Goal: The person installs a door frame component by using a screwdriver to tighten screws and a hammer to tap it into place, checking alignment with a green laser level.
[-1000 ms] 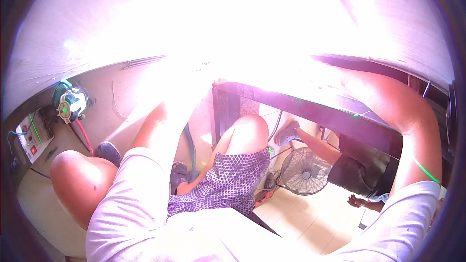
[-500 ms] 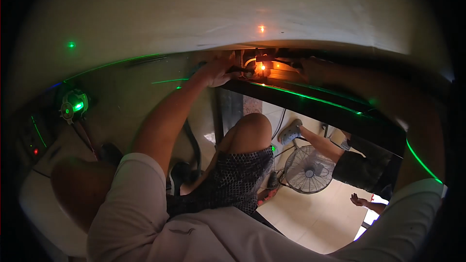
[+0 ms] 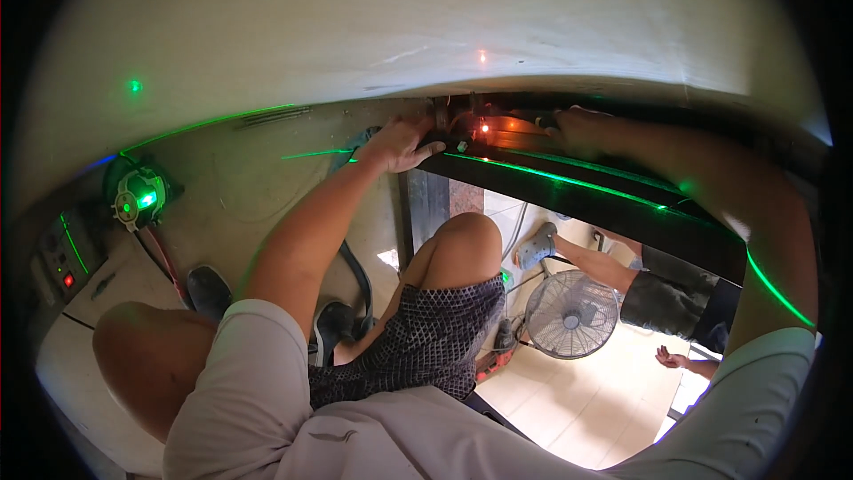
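Observation:
Both my arms reach up to a dark metal beam under a pale overhanging surface. My left hand rests at the beam's left end, thumb stretched along the edge and apart from the fingers; it seems to hold nothing. Next to its thumb sits a small pale piece. My right hand is closed around a dark slender tool, whose exact kind I cannot make out. Left of the tool, a small orange light glows inside the recess behind the beam. My right fingertips are partly hidden in shadow.
A laser level at the left throws green lines over wall, beam and my right arm. Below the beam stand a round floor fan and another person's leg in a clog. A dark hose hangs beside my knee.
The orange glow in the recess has dimmed and the whole view is brighter. My left thumb has stretched out along the beam, away from the dark piece it was at.

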A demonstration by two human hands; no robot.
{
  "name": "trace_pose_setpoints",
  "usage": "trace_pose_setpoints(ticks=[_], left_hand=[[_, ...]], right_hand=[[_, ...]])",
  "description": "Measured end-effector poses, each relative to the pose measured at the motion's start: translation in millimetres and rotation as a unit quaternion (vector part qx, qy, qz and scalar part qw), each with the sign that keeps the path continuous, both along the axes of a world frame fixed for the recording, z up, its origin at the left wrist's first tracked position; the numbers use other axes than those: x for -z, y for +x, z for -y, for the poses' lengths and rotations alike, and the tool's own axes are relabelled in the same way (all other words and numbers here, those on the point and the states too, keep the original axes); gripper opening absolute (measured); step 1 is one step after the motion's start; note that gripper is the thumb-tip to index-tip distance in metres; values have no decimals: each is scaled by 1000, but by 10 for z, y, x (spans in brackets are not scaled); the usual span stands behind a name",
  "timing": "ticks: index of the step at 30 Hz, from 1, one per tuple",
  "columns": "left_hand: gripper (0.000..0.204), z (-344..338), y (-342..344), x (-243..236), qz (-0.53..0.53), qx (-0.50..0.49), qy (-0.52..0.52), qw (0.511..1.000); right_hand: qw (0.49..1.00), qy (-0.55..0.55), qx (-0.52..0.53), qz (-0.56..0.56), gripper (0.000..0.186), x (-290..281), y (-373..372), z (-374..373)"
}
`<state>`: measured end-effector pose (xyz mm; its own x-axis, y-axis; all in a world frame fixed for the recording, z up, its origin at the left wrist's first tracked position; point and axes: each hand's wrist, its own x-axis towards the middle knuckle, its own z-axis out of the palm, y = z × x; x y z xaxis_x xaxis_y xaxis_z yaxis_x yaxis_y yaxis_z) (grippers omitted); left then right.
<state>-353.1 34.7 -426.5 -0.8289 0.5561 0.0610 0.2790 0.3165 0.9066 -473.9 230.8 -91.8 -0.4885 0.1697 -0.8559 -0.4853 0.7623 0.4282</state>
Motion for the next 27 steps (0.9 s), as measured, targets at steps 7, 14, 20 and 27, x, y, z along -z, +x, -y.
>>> trace_pose_setpoints(ticks=[7, 14, 20, 27], left_hand=[[71, 46, 158, -115, 75, -84, -71, 991], [70, 15, 535, -90, 40, -215, -138, 966], [70, -124, 740, -137, 82, -203, -202, 955], [47, -172, 865, 18, 112, -201, -230, 946]], right_hand=[[999, -23, -44, 9, 45, -71, -2, -150], [997, -32, -52, 44, 50, 310, -242, -609], [997, 12, -28, 70, 54, 375, -405, -832], [989, 142, -8, 30, 60, 465, -478, -310]])
